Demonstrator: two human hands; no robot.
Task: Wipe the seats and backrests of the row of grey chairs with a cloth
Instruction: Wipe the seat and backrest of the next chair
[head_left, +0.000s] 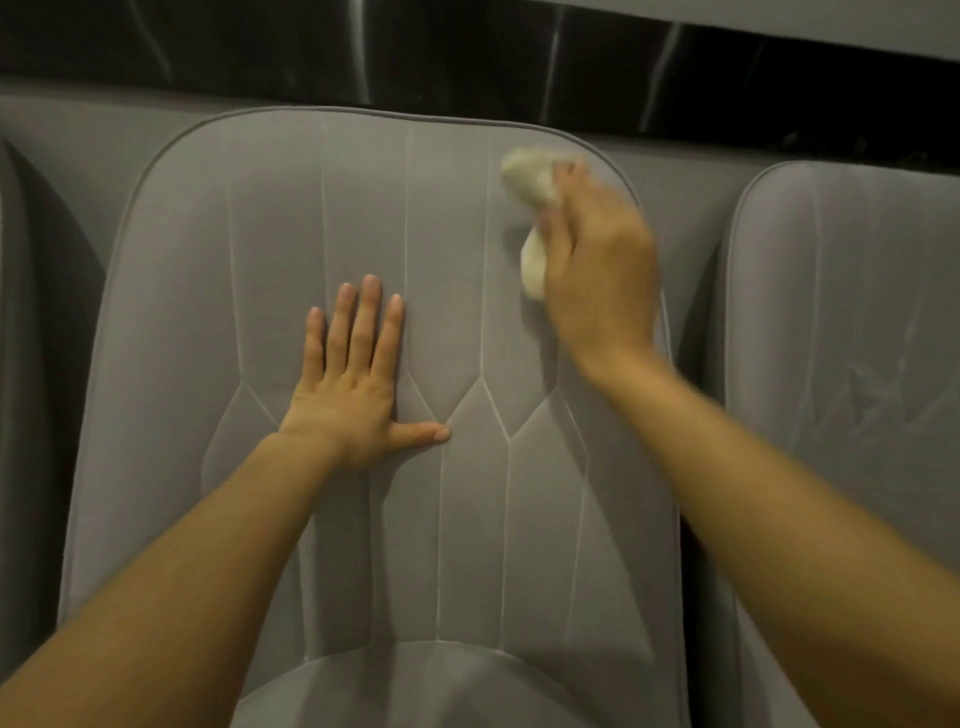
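A grey padded chair fills the view; its stitched backrest (270, 218) rises in front of me and the seat (415, 691) shows at the bottom edge. My left hand (358, 379) lies flat on the middle of the backrest, fingers straight and thumb spread. My right hand (597, 270) grips a crumpled pale cloth (530, 202) against the backrest's upper right corner; hand and cloth are motion-blurred.
Another grey chair (857, 322) stands close on the right, and part of a further one (31, 312) shows at the left edge. Behind the backrests runs a dark glossy wall band (363, 47) under a grey ledge.
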